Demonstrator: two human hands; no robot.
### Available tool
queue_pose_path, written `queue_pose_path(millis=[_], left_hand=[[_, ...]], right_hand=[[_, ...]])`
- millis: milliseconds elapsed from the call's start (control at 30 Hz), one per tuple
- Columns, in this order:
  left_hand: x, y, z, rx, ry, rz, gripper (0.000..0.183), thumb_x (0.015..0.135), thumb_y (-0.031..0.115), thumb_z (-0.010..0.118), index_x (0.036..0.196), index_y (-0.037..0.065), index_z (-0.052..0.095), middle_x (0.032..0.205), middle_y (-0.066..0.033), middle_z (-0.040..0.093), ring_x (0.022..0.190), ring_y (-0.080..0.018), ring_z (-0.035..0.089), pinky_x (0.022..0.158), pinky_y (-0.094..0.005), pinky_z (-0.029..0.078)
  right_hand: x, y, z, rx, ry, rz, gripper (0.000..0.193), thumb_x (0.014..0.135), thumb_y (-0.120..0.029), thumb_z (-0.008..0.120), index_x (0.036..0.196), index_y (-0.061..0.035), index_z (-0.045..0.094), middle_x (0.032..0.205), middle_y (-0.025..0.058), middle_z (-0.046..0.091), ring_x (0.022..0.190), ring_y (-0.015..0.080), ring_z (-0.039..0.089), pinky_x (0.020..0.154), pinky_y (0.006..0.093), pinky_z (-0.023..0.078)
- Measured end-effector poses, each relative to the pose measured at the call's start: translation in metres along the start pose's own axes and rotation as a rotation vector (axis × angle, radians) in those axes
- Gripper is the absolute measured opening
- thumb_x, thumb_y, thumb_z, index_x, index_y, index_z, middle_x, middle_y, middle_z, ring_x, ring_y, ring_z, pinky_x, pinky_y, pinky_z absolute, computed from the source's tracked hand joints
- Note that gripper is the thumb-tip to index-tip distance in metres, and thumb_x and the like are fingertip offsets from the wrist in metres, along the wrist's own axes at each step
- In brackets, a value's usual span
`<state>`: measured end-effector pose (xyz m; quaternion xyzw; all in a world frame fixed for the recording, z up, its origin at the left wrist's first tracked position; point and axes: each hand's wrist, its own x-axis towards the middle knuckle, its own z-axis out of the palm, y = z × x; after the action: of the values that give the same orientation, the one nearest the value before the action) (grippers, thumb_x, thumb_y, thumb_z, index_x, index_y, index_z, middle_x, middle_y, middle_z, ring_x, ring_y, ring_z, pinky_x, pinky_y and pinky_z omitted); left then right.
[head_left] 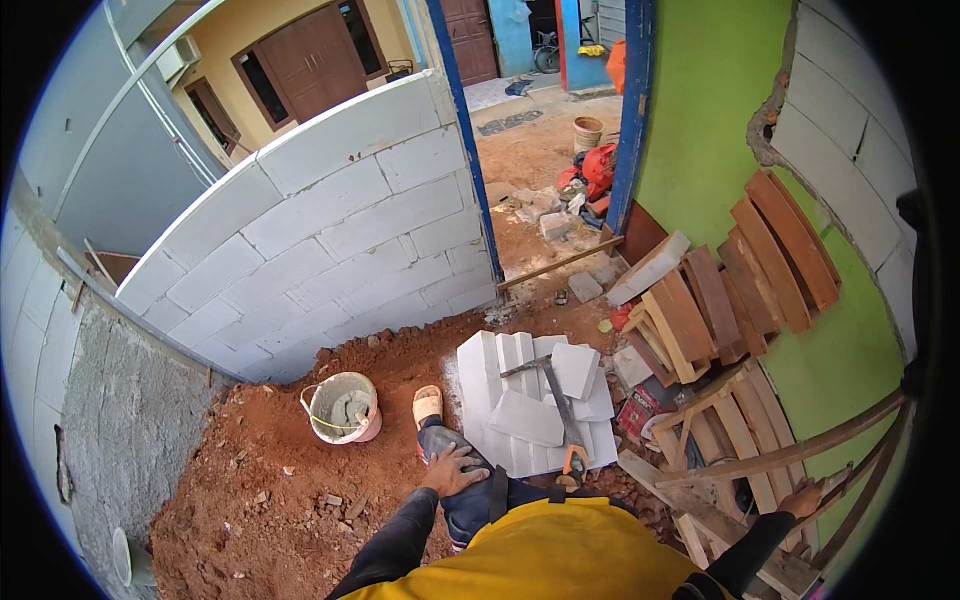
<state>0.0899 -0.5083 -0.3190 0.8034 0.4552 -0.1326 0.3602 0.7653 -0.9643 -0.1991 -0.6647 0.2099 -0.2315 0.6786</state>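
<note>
Brown timber [862, 468] at lower right meets the right hand [801, 498], finger closure unclear; the left hand [456, 472], fingers spread, rests on the leg [466, 514]. Seemingly a steadying step; moving calls for balance

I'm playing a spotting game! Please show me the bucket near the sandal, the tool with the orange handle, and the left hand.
Bucket [369, 428]: head view, on its outer wall.
Orange-handled tool [565, 410]: head view, on its long grey part.
Left hand [455, 474]: head view, on its back.
</note>
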Motion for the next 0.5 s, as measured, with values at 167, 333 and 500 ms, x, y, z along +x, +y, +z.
queue_pose_path(millis=[167,333,500], left_hand=[[0.003,-0.011,0.024,-0.121,0.116,0.396,0.039,0.093,0.042,0.075,0.110,0.008,0.083,0.128,-0.0263,0.073,0.131,-0.0442,0.062,0.117,-0.0462,0.043],[0.039,-0.005,0.006,-0.042,-0.285,0.418,0.037,0.102,0.012,0.069,0.136,-0.002,0.063,0.123,-0.0150,0.071,0.113,-0.0302,0.067,0.090,-0.0378,0.057],[0.008,0.044,0.003,-0.270,-0.023,0.462,0.024,0.093,0.021,0.076,0.097,-0.002,0.075,0.093,-0.0175,0.074,0.078,-0.0324,0.067,0.074,-0.0405,0.054]], right_hand=[[-0.044,-0.014,-0.019,-0.111,-0.092,0.072,0.052,0.107,-0.031,0.067,0.144,0.0051,0.057,0.112,0.0171,0.064,0.094,0.0229,0.066,0.076,0.0341,0.058],[-0.078,-0.046,-0.049,0.136,-0.044,0.089,0.054,0.105,-0.030,0.070,0.147,0.0022,0.057,0.085,0.0035,0.065,0.068,0.0106,0.060,0.053,0.0280,0.053],[-0.063,-0.074,-0.079,0.196,-0.121,-0.055,0.048,0.106,-0.029,0.067,0.145,-0.0022,0.058,0.085,0.0013,0.062,0.064,0.0096,0.055,0.054,0.0276,0.049]])
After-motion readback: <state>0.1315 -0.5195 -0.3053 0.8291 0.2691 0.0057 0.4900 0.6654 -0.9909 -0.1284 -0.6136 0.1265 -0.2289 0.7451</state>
